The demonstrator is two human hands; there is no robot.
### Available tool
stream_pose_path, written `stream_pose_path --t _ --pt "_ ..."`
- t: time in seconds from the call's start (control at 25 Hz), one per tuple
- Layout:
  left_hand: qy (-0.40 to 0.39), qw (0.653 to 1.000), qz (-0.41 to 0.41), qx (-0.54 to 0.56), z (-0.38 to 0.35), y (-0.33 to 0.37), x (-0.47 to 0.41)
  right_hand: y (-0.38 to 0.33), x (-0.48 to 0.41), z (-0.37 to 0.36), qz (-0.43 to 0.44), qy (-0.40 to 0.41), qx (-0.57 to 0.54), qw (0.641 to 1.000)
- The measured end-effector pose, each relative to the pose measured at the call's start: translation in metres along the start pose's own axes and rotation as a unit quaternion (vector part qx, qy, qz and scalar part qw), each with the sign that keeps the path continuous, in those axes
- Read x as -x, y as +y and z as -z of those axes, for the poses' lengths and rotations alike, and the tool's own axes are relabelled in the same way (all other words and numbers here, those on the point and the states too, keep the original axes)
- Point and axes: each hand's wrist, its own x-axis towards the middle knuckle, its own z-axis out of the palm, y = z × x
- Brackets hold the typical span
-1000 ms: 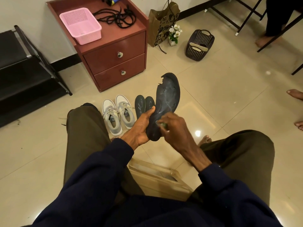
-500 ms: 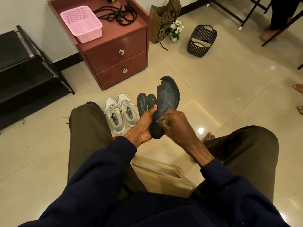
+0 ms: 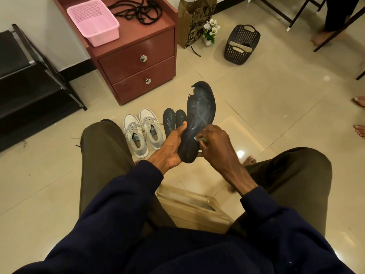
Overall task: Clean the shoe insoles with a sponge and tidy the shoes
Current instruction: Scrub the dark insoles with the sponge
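My left hand (image 3: pixel 169 149) grips the heel end of a worn black insole (image 3: pixel 201 109) and holds it up with the torn toe pointing away. My right hand (image 3: pixel 214 144) pinches a small greenish sponge (image 3: pixel 200 139) against the insole's lower half; most of the sponge is hidden by my fingers. Wet streaks show on the insole. Two more dark insoles (image 3: pixel 169 121) lie on the floor beside a pair of grey-white sneakers (image 3: pixel 142 131), just past my left knee.
A beige plastic container (image 3: pixel 189 206) sits between my legs. A red two-drawer cabinet (image 3: pixel 136 62) holds a pink basket (image 3: pixel 92 22) and black laces (image 3: pixel 138 10). A black shoe rack (image 3: pixel 29 82) stands left. A paper bag (image 3: pixel 191 22), black basket (image 3: pixel 242 46) and others' feet lie beyond.
My right hand with the sponge has slid a little along the insole's lower part, leaving fresh wet streaks. The left hand keeps its hold.
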Motion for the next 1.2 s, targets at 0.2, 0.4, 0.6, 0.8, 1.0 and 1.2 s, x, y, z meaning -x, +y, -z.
stream_pose_path --t 0.2,0.4,0.6,0.8,1.0,1.2 --pt "0.017 1.0 0.005 -0.004 0.005 0.001 -0.006 -0.008 0.007 -0.004 0.046 -0.069 -0.075 0.994" --pt "0.008 1.0 0.0 0.004 0.005 0.0 -0.007 -0.003 0.005 -0.005 0.029 0.011 -0.022 0.999" --pt "-0.01 1.0 -0.004 0.024 0.006 0.002 -0.008 0.001 0.001 -0.007 0.026 -0.001 -0.066 0.997" --pt "-0.026 1.0 0.006 0.017 0.0 -0.001 -0.004 0.001 0.005 -0.011 0.016 0.063 -0.058 0.996" --pt "-0.067 0.997 0.028 -0.003 0.002 -0.003 -0.004 0.015 -0.006 -0.005 0.015 0.105 -0.029 0.994" --pt "-0.076 0.996 0.031 -0.024 0.0 -0.006 0.0 0.004 0.003 -0.007 0.042 0.037 -0.06 0.997"
